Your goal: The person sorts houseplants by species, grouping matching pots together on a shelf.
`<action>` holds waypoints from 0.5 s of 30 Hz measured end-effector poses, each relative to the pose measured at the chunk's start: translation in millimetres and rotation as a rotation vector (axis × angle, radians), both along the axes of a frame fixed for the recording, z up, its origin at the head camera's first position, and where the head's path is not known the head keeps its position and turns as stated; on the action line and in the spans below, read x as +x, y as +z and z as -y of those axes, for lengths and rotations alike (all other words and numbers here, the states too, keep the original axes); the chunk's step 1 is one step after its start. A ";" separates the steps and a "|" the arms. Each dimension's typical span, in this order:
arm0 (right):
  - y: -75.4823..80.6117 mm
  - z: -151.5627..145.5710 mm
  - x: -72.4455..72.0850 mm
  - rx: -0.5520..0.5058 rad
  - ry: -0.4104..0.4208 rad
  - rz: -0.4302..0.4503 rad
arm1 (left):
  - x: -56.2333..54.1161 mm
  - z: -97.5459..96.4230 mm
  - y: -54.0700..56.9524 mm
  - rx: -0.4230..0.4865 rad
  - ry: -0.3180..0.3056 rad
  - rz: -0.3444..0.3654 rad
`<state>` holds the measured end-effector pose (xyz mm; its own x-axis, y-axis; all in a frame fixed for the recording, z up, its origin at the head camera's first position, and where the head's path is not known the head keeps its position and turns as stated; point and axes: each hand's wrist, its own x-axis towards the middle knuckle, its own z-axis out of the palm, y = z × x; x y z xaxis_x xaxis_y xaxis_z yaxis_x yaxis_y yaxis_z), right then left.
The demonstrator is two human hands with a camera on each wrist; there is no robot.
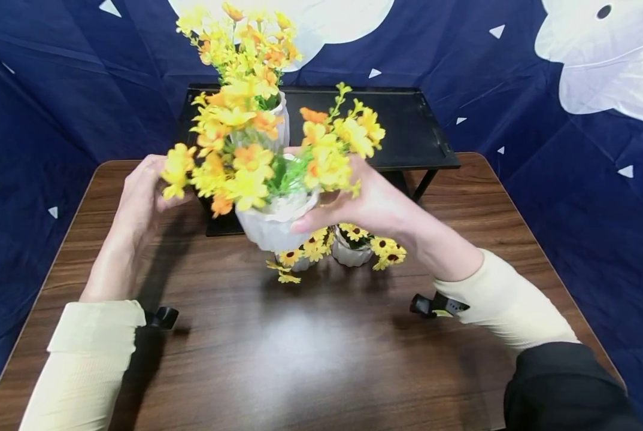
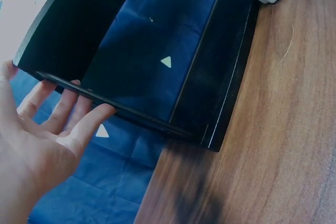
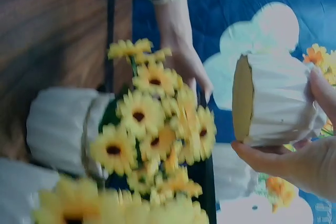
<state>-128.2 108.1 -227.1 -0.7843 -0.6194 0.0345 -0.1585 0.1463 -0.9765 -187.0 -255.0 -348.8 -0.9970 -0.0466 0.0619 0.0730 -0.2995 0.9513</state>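
My right hand (image 1: 329,211) grips a white ribbed pot (image 1: 272,226) of yellow and orange flowers (image 1: 257,170), holding it tilted in the air above the wooden table (image 1: 311,353). In the right wrist view the thumb and fingers (image 3: 294,158) clasp the pot (image 3: 275,100), whose flat base shows. My left hand (image 1: 140,191) is open just left of the blooms, fingers straight; its own view shows the fingers (image 2: 68,111) at the edge of a black shelf (image 2: 157,51). Whether they touch it I cannot tell.
A second white pot (image 1: 281,120) with taller yellow-orange flowers stands on the black shelf (image 1: 408,131) behind. Two small pots of sunflowers (image 1: 352,254) (image 1: 300,258) sit on the table below the held pot. Blue patterned cloth surrounds the table.
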 end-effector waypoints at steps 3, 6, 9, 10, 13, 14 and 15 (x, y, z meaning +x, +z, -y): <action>1.4 -11.0 -10.7 -0.072 0.009 -0.007 | 0.5 0.6 2.1 0.007 -0.003 0.020; 2.7 -21.7 -20.1 -0.086 -0.030 -0.022 | 2.3 0.7 2.8 0.012 -0.005 0.011; 5.1 -32.4 -26.6 -0.061 -0.088 -0.015 | 3.2 0.8 2.6 0.026 -0.006 0.004; 6.0 -35.6 -28.4 -0.062 -0.104 -0.013 | 3.3 0.8 2.7 0.026 -0.004 0.005; 10.2 -45.0 -32.1 -0.061 -0.126 -0.002 | 3.7 1.4 3.0 0.031 -0.003 0.011; 11.9 -48.2 -33.7 -0.056 -0.131 -0.009 | 3.7 1.5 3.2 0.037 -0.004 0.014; 14.2 -51.4 -34.9 -0.044 -0.137 -0.016 | 3.8 1.5 3.5 0.035 -0.002 0.018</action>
<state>-163.2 159.5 -212.9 -0.8607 -0.5039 0.0724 -0.1553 0.1243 -0.9800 -183.2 -256.5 -345.3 -0.9980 -0.0466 0.0424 0.0555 -0.3332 0.9412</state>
